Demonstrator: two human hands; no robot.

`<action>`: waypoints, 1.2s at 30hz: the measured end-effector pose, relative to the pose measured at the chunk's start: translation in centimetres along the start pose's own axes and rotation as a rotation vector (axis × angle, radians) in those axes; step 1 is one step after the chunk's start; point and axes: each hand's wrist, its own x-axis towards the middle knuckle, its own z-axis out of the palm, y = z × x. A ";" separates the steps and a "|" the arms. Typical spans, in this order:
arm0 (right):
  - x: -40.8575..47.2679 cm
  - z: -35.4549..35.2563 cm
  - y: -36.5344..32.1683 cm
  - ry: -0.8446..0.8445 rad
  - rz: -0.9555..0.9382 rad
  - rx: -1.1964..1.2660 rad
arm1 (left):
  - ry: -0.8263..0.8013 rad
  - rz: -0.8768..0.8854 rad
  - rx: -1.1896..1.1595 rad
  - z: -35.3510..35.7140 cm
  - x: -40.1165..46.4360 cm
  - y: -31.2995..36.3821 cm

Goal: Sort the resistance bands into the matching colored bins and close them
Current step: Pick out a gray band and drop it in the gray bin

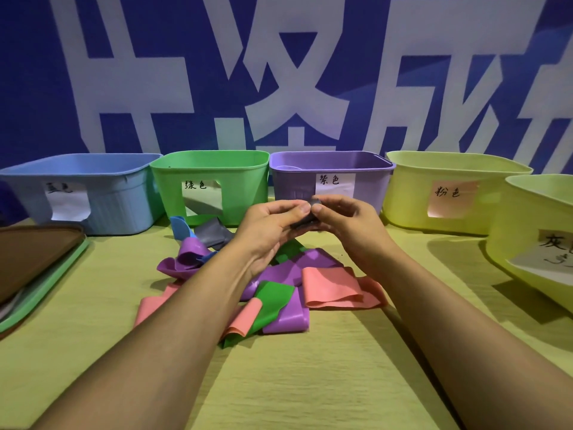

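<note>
Grey band (305,221): held up above the bench (279,383), in front of the purple bin (294,181), bunched small between both hands. Left hand (273,225) pinches it from the left, thumb on top, fingers curled beneath. Right hand (344,218) pinches it from the right, thumb tip meeting the left thumb. Most of the band is hidden by the fingers.

Pile of bands (273,283) lies on the bench below the hands, overlapping: purple, pink and green strips at the near side, a crumpled purple one at the left. At the far left edge of the pile lie a second grey band (214,232) and a blue band (181,228).

Bins stand in a row along the far edge of the bench, all open on top. From left: blue bin (102,193), green bin (210,172), purple bin, yellow-green bin (412,187) with a pink paper label. Each carries a handwritten label on its front wall. A second yellow-green bin (533,218) stands nearer at the right edge, partly cut off by the frame, also labelled.

Lids (40,265) are stacked at the left edge of the bench: a brown one on top, a green rim showing beneath.

Behind the bins: blue wall (31,88) with large white characters.
</note>
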 end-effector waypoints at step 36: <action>-0.5 1.2 -1.3 -0.018 0.236 0.507 | 0.093 0.164 -0.123 0.9 1.0 -0.5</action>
